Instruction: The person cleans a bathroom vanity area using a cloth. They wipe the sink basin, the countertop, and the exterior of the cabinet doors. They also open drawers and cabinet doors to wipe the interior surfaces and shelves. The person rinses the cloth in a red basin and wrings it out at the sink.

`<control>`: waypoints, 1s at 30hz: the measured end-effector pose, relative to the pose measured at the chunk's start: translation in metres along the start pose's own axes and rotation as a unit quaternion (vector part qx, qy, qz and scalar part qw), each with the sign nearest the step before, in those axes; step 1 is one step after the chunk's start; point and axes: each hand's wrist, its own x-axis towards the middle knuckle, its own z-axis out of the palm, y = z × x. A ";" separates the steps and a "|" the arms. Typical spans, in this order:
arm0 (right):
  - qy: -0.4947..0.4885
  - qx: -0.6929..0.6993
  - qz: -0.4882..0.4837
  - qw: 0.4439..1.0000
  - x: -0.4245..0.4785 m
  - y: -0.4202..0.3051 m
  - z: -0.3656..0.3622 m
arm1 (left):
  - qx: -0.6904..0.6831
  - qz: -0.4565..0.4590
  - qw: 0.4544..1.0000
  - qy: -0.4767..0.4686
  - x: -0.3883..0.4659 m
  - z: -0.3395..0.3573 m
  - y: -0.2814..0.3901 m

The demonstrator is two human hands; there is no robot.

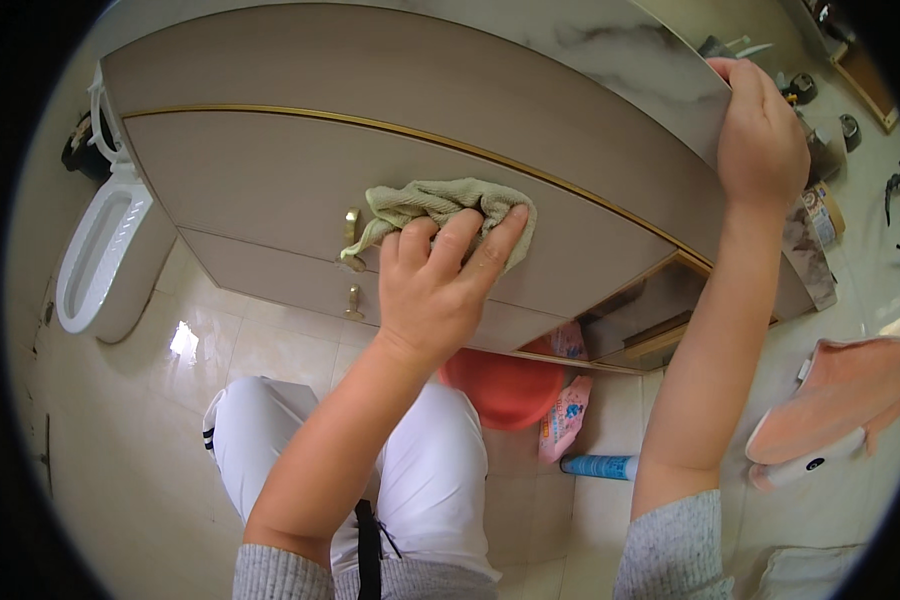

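Note:
My left hand presses a crumpled, pale green cloth flat against the taupe front of a cabinet. The cloth lies just right of a gold door handle, and one corner of it hangs down by that handle. A second gold handle sits lower on the cabinet front. At the upper right, my right hand grips the edge of the marble-patterned countertop; its fingertips are partly hidden. Gold trim runs across the cabinet above the cloth.
A red plastic basin and a pink printed packet stand at the cabinet's foot, near a blue can. A white ceramic toilet is on the left. Peach-coloured cloth is at right; small items, including a tub, lie beyond my right hand.

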 end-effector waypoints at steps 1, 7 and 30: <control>0.002 -0.002 -0.002 1.000 0.001 0.000 0.001 | -0.006 -0.007 1.000 -0.005 0.001 0.002 0.006; -0.008 -0.005 0.009 1.000 -0.004 -0.007 -0.002 | -0.024 -0.033 0.998 -0.040 0.001 0.011 0.034; 0.007 -0.011 -0.104 0.994 0.013 0.032 0.010 | 0.139 -0.231 0.958 0.093 -0.011 -0.077 -0.189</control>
